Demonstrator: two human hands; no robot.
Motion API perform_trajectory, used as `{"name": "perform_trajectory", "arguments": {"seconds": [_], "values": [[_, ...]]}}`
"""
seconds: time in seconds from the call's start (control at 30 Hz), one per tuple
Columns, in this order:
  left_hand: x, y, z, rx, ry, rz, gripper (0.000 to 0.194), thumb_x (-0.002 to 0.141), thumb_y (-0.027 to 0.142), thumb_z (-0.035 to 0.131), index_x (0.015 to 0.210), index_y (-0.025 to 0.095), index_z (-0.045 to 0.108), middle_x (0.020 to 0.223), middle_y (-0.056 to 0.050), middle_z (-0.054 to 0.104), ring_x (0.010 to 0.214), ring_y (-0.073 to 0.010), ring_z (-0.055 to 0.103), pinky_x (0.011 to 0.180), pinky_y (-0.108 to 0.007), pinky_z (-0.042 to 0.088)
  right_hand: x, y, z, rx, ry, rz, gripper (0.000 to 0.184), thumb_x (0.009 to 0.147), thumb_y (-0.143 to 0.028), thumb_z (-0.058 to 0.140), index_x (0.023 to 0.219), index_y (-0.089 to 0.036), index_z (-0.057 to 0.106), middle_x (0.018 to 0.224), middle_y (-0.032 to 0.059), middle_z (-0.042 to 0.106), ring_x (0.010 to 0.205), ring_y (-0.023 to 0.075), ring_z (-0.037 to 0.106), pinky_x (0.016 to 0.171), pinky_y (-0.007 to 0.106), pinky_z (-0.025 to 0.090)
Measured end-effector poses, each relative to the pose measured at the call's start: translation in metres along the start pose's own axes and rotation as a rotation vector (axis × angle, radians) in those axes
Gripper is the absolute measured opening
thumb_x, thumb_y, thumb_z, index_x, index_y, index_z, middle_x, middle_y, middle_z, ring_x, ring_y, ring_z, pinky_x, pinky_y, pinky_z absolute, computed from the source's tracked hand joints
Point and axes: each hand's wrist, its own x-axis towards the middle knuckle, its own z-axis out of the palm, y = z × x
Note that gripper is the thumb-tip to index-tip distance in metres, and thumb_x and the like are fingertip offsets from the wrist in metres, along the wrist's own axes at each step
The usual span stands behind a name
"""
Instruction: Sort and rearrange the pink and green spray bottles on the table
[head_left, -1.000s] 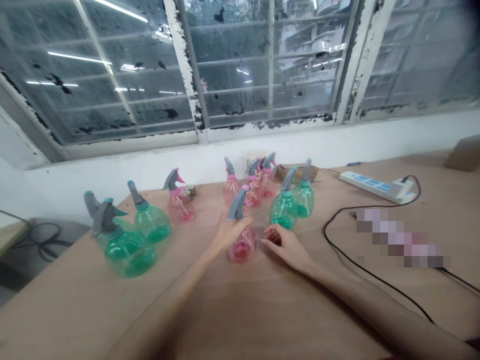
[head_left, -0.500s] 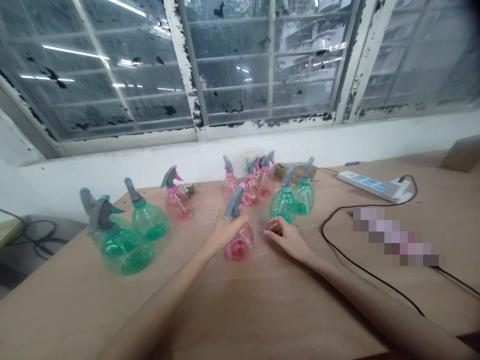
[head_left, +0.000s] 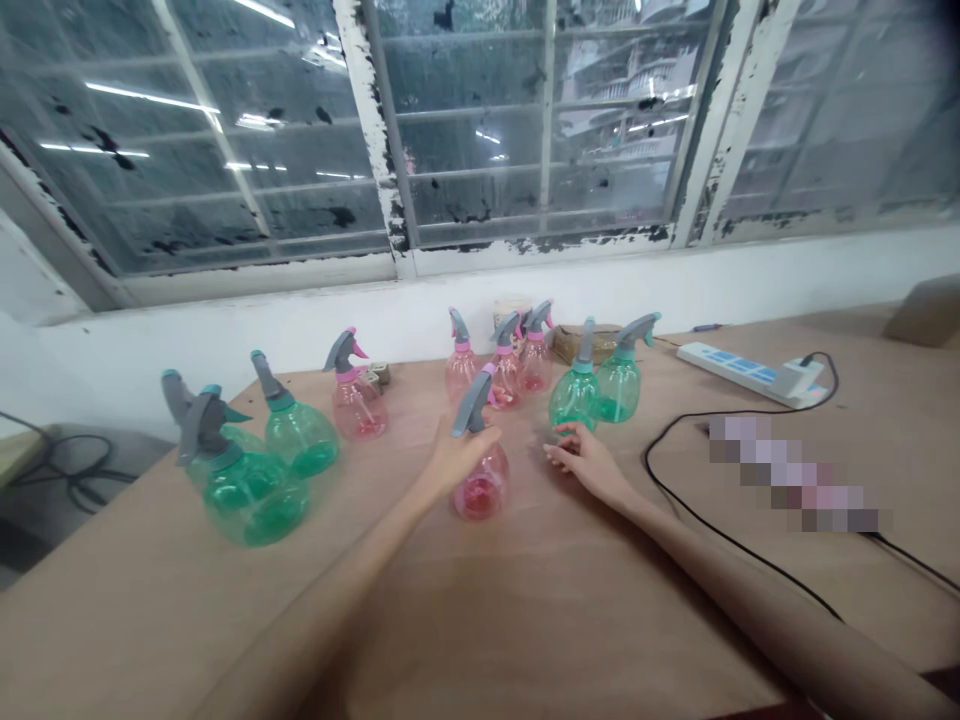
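My left hand [head_left: 456,455] is wrapped round the neck of a pink spray bottle [head_left: 480,488] with a grey trigger, standing upright on the wooden table [head_left: 525,620]. To the right, my right hand [head_left: 589,462] lies low over the table with its fingers loosely stretched forward, the tips at the base of a green spray bottle [head_left: 574,398]. A second green bottle [head_left: 619,385] stands just behind that one, its nozzle pointing right. Nothing shows inside my right hand.
Three pink bottles [head_left: 506,372] cluster at the back by the wall, and another pink one [head_left: 358,405] stands to the left. Green bottles [head_left: 251,490] crowd the left edge. A power strip [head_left: 750,370] and black cable [head_left: 675,480] lie right.
My right hand has slid forward to the near green bottle. Both green bottles have turned, and the far one's nozzle now points right. My left hand stays on the pink bottle.
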Motion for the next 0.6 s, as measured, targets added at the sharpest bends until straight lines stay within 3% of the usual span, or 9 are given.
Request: {"name": "perform_trajectory", "arguments": {"seconds": [0.23, 0.43, 0.6], "values": [[0.001, 0.001, 0.002, -0.068, 0.008, 0.085, 0.011, 0.064, 0.021, 0.059, 0.074, 0.020, 0.060, 0.077, 0.001, 0.064, 0.075, -0.0152, 0.060, 0.076, -0.028, 0.049, -0.011, -0.016, 0.002, -0.239, -0.024, -0.123, 0.026, 0.081, -0.038, 0.056, 0.100, -0.021, 0.052, 0.076, 0.0012, 0.065, 0.070, 0.0184, 0.062, 0.069, 0.032, 0.047], [-0.007, 0.007, -0.002, 0.046, 0.095, -0.050, 0.015, 0.069, 0.035, 0.065, 0.069, 0.021, 0.060, 0.058, 0.004, 0.057, 0.064, -0.0150, 0.057, 0.066, -0.027, 0.048, -0.018, -0.027, 0.005, -0.243, -0.058, -0.135, 0.023, 0.082, -0.036, 0.056, 0.099, -0.021, 0.053, 0.074, 0.0009, 0.064, 0.068, 0.0181, 0.061, 0.067, 0.031, 0.048], [-0.004, 0.011, -0.003, 0.012, 0.045, 0.000, 0.009, 0.068, 0.028, 0.064, 0.074, 0.022, 0.063, 0.067, 0.003, 0.064, 0.069, -0.0151, 0.060, 0.070, -0.026, 0.050, -0.019, -0.025, 0.006, -0.242, -0.067, -0.135, 0.022, 0.083, -0.037, 0.056, 0.098, -0.021, 0.053, 0.074, 0.0011, 0.064, 0.067, 0.0178, 0.060, 0.066, 0.031, 0.047]]}}
